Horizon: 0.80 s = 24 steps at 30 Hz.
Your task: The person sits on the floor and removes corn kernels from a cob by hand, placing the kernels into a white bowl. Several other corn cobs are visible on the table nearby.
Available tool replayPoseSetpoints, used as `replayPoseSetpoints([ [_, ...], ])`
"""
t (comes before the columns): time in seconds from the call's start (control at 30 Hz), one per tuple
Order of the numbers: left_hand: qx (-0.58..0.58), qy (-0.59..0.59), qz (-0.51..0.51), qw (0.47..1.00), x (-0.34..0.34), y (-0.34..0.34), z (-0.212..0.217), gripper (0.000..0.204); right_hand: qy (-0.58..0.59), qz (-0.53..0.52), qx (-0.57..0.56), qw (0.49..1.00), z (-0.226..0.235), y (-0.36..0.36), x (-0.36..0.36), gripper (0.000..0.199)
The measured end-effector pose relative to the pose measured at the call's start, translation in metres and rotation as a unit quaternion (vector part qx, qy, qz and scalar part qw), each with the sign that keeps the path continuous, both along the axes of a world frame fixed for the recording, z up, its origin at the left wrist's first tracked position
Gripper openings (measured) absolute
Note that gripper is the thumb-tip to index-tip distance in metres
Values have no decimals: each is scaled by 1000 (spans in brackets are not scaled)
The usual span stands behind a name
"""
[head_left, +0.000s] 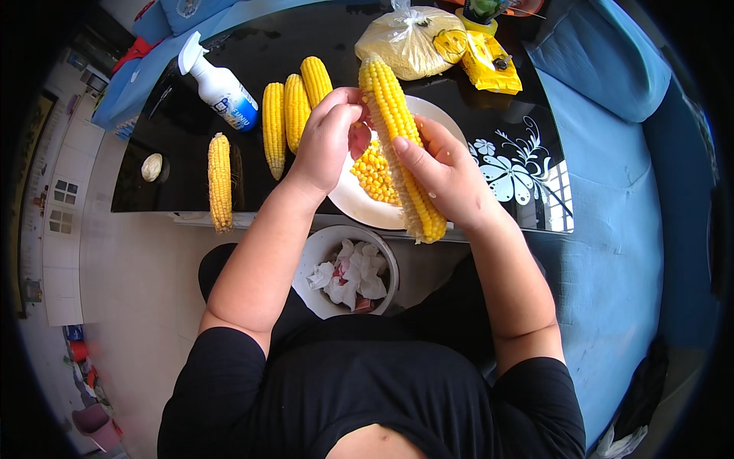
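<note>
My right hand (451, 170) grips a yellow corn cob (391, 111), thumb on top and fingers round its right side. The cob is tilted, its upper end pointing away from me; a strip along its left side is stripped of kernels. My left hand (330, 141) is closed, its fingertips at the cob's stripped side; whatever they pinch is hidden. Beneath the cob, a white plate (349, 203) holds a heap of loose corn kernels (372, 174). Left of the plate lie three whole cobs (295, 111), and another cob (219, 183) is at the table's near edge.
A spray bottle (218, 88) stands at the left on the black glass table (183, 141), near a small pale oval object (152, 167). Farther back are a tied plastic bag (409, 42) and a yellow packet (492, 65). A bin with tissues (390, 260) sits below; a blue sofa (600, 229) flanks the right.
</note>
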<state>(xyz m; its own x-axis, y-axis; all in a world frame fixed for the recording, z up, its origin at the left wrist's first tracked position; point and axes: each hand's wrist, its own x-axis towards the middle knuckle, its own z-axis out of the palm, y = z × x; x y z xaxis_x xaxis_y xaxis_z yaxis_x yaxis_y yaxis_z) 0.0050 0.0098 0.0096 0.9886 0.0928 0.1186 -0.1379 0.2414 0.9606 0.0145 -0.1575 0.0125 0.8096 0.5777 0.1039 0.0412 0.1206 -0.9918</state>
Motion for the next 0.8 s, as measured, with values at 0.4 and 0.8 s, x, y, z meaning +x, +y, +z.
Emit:
replayPoseSetpoints([
  [0.4,55,30,44,997,1,-1,0,17,-29,5,-16,999,-4,0,1,52],
  [0.8,53,26,24,998,-2,1,-1,13,49,16,14,999,2,-3,-1,47],
])
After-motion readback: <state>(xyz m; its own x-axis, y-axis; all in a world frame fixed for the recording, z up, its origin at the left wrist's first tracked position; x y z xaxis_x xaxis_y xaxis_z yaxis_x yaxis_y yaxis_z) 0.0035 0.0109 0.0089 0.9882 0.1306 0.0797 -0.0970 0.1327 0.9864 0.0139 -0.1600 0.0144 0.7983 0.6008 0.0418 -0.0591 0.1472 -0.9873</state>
